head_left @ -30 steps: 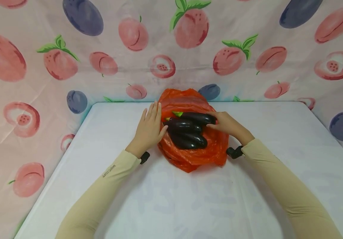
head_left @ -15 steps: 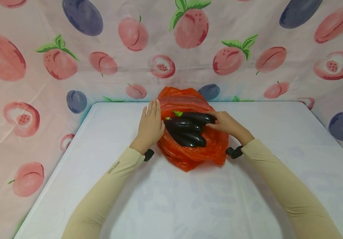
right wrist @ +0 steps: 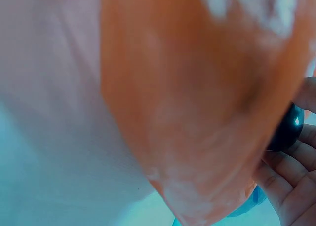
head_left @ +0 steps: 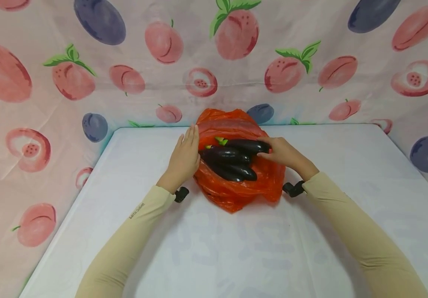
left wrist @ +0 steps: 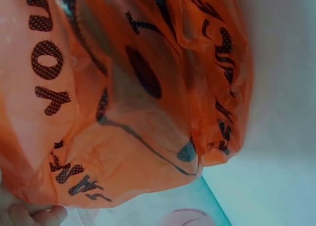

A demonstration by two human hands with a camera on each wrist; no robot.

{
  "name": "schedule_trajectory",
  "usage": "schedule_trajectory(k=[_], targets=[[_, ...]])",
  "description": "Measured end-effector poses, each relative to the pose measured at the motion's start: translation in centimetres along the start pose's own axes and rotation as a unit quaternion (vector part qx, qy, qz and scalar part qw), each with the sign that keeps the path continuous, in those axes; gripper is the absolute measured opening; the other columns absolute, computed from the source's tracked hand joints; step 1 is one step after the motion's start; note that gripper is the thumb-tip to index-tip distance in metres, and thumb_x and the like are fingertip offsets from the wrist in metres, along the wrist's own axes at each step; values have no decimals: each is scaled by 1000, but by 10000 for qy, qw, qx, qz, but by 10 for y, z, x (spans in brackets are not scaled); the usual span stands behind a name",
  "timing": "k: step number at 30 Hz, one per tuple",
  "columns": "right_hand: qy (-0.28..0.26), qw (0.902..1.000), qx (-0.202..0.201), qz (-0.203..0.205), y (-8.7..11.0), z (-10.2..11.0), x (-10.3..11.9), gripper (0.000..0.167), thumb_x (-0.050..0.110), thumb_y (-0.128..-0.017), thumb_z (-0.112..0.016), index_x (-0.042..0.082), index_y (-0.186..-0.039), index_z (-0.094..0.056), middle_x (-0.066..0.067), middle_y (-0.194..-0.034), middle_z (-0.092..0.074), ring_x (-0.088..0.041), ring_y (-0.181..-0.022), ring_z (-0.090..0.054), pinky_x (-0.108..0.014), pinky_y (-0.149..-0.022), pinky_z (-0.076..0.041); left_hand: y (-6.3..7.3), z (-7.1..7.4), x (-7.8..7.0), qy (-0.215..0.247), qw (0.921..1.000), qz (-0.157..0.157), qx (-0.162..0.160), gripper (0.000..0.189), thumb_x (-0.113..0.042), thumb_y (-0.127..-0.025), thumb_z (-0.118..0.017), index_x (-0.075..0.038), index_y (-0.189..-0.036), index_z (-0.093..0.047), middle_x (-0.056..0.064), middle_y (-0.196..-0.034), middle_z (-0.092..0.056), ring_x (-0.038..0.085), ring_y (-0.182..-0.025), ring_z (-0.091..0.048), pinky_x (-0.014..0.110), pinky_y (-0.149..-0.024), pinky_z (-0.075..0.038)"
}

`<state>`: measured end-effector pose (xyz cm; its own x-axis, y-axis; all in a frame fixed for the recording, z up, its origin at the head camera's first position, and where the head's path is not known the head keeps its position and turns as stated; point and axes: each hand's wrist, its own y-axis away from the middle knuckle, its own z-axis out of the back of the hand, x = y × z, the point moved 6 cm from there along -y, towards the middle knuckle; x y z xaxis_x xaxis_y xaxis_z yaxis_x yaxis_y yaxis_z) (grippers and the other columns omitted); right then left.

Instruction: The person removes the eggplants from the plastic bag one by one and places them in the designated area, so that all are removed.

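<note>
Several glossy dark eggplants (head_left: 225, 156) lie in the open mouth of an orange plastic bag (head_left: 232, 200) on the table. My right hand (head_left: 282, 151) grips the blunt end of the uppermost eggplant (head_left: 246, 145), whose green stem points left. In the right wrist view, the thumb and fingers of that hand (right wrist: 294, 179) sit around the dark end (right wrist: 290, 130), partly behind the bag (right wrist: 182, 137). Against the bag's left side lies my left hand (head_left: 184, 155), its fingers straight and together. The left wrist view shows printed bag film (left wrist: 143, 142) and a few fingertips (left wrist: 42, 216) at the lower left.
A white-covered table (head_left: 236, 256) carries the bag near its back edge. Behind and to the sides hangs a pink cloth (head_left: 154, 91) printed with fruit. Small black devices sit under the left wrist (head_left: 181, 194) and right wrist (head_left: 293, 189).
The left hand shifts to the right, then slightly back left, and its thumb moves in beside the fingers. The lower eggplants move slightly up and left. The right hand stays on its eggplant.
</note>
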<state>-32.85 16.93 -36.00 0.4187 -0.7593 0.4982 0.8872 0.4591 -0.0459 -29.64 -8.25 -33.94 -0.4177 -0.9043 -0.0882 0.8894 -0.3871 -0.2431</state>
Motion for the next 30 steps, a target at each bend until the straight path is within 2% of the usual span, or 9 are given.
schedule_trajectory(k=[9, 15, 19, 23, 30], targets=[[-64, 10000, 20, -37, 0, 0, 0, 53, 15, -87, -66, 1, -134, -48, -21, -115, -62, -31, -94, -59, -49, -92, -52, 1, 2, 2, -214, 9994, -48, -264, 63, -17, -97, -41, 7, -147, -13, 21, -155, -18, 31, -145, -19, 46, -121, -12], [-54, 9999, 4, -84, -1, 0, 0, 52, 15, -87, -66, 2, -134, -48, -20, -115, -63, -30, -92, -58, -48, -91, -52, 1, 4, 1, -696, 9955, -3, -640, 63, -16, -94, -46, 8, -146, -18, 22, -152, -25, 32, -142, -25, 46, -120, -17], [-42, 9999, -19, -123, 1, 2, -1, 52, 16, -88, -65, 3, -136, -47, -20, -113, -62, -28, -89, -56, -47, -90, -53, 1, 5, -2, -817, 9934, 12, -800, 64, -16, -93, -49, 8, -145, -20, 23, -151, -27, 33, -141, -28, 46, -119, -19], [-55, 9998, -88, -170, 4, 6, -2, 54, 17, -88, -65, 2, -137, -46, -21, -116, -61, -30, -92, -55, -48, -91, -52, 1, 5, -2, -784, 9936, 58, -808, 64, -15, -93, -48, 8, -146, -19, 22, -151, -26, 33, -141, -28, 46, -119, -18], [-521, 9980, -367, 26, 10, 15, -6, 54, 16, -87, -67, 1, -135, -48, -23, -131, -55, -40, -117, -55, -53, -99, -45, 1, 5, -2, -665, 9956, 135, -654, 63, -15, -94, -45, 6, -146, -18, 21, -152, -26, 32, -142, -26, 46, -120, -17]])
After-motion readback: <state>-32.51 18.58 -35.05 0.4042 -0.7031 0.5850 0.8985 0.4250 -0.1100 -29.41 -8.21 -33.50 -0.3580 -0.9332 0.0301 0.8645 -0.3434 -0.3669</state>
